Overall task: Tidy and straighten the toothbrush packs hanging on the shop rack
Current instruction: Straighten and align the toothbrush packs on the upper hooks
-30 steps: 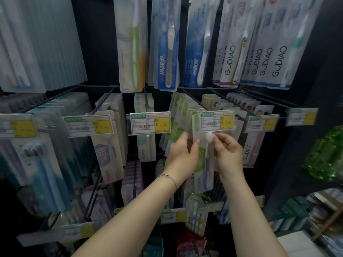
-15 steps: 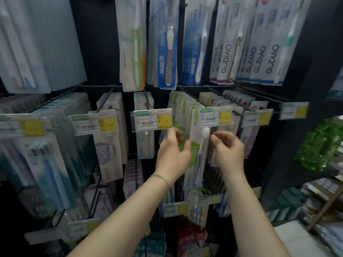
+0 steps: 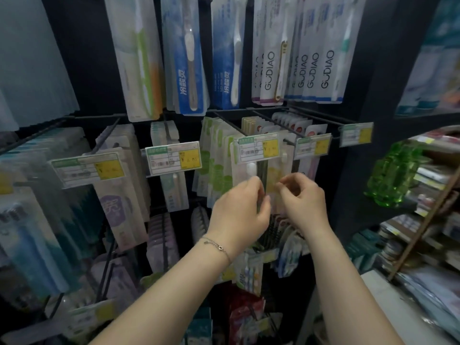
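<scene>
The front toothbrush pack hangs at the outer end of the centre hook in the middle row of the rack. It is roughly upright and translucent, with a white brush head visible. Behind it, the green-printed packs hang fanned at uneven angles. The upper-row packs hang straight.

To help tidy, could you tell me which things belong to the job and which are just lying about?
Job: white-and-green toothbrush packs; black wire rack pegs; left hand; right hand.
Lying about: clear green plastic bottle; yellow-and-white price tags.
</scene>
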